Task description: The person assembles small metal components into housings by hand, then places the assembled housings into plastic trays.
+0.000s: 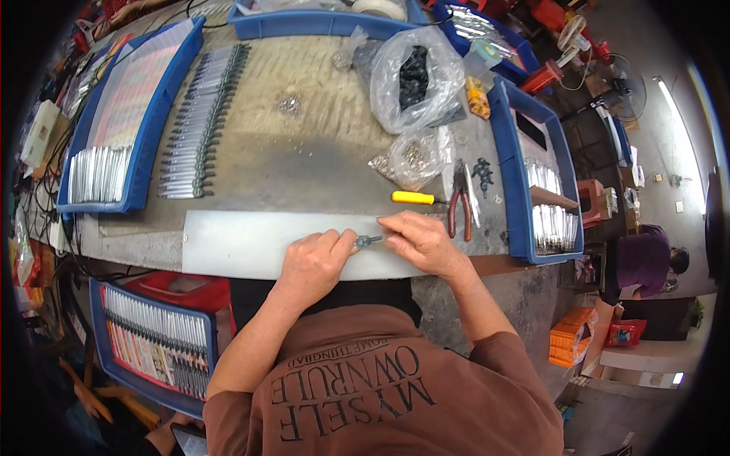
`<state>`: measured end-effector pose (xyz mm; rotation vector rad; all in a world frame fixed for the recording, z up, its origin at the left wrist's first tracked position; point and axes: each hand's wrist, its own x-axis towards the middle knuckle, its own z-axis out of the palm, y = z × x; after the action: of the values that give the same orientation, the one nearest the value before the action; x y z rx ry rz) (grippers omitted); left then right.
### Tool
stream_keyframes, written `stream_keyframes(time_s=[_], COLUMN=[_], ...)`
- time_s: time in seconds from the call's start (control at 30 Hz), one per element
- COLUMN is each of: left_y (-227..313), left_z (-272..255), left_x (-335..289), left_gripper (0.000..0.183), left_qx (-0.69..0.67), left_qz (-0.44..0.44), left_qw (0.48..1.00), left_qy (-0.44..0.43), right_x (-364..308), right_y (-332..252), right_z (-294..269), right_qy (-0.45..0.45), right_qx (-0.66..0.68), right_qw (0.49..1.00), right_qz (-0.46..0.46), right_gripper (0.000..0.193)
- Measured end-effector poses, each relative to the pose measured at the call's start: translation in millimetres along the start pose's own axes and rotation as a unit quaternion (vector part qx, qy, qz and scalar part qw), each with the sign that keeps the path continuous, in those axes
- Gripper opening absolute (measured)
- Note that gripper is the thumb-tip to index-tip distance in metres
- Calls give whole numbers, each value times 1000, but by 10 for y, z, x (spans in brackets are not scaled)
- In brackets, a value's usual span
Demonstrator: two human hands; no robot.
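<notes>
Worktop: broad, stained grey-brown worktop (304, 182) before me.
Tray: long blue plastic tray (152, 144) by the left edge (packed with silvery pieces).
Sheet: flat whitish rectangular sheet (236, 243) along the near edge.
Left hand: my left hand (313, 262), fingers closed, gripping a small dark green part (368, 241).
Right hand: my right hand (422, 243), fingers curled beside its tip; I cannot tell whether they pinch it.
Part: above the sheet, near the worktop's near edge.
</notes>
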<state>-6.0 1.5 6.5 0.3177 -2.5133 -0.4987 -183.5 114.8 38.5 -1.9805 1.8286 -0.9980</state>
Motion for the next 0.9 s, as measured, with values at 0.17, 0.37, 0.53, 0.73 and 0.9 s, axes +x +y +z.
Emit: stream_keyframes(time_s=[0.17,0.37,0.53,0.73,0.9], left_y=[-17,-23,-35,-37,-36], left_z=[34,32,43,28,29], left_x=[-6,0,2,5,1], left_gripper=[16,16,16,16,16], left_qx=[-5,-3,-12,-30,-31], left_qz=[-7,-12,-12,-14,-15], left_qw=[1000,1000,1000,999,999], left_qy=[9,14,22,21,18], right_x=[199,534,738,780,727], right_y=[226,589,673,642,683], right_z=[-332,-497,-413,-379,-391], right_qy=[95,8,-155,-161,-150], right_qx=[-102,-238,-368,-387,-384], right_qw=[988,964,894,886,891], right_qz=[72,118,202,199,190], right_gripper=[15,14,15,15,15])
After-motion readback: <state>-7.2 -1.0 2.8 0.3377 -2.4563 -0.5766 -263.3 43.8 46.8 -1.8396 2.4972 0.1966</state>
